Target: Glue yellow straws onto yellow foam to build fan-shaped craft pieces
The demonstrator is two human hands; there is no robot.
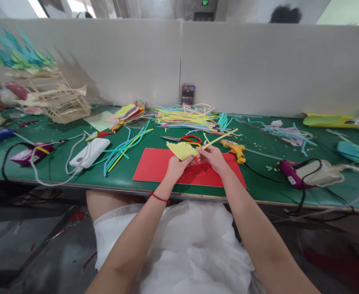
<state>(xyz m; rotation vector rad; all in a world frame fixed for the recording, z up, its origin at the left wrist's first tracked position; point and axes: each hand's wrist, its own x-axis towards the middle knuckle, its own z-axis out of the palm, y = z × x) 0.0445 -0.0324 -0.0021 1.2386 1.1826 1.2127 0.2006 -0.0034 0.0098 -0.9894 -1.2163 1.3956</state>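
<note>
My left hand is closed on a pale yellow fan-shaped piece with a jagged left edge. Pinched in my right hand is a thin yellow strip, whose free end points up and to the right; its other end meets the fan-shaped piece. Both hands are over a red board lying flat on the table. Just beyond them are scissors with red-orange handles. An orange-yellow glue gun lies right of my right hand. My fingertips are partly hidden behind the piece.
Coloured strips are heaped at the back of the green table. Left are loose strips, a white power strip and a wooden stick model. A purple device with cables sits right. A grey partition stands behind.
</note>
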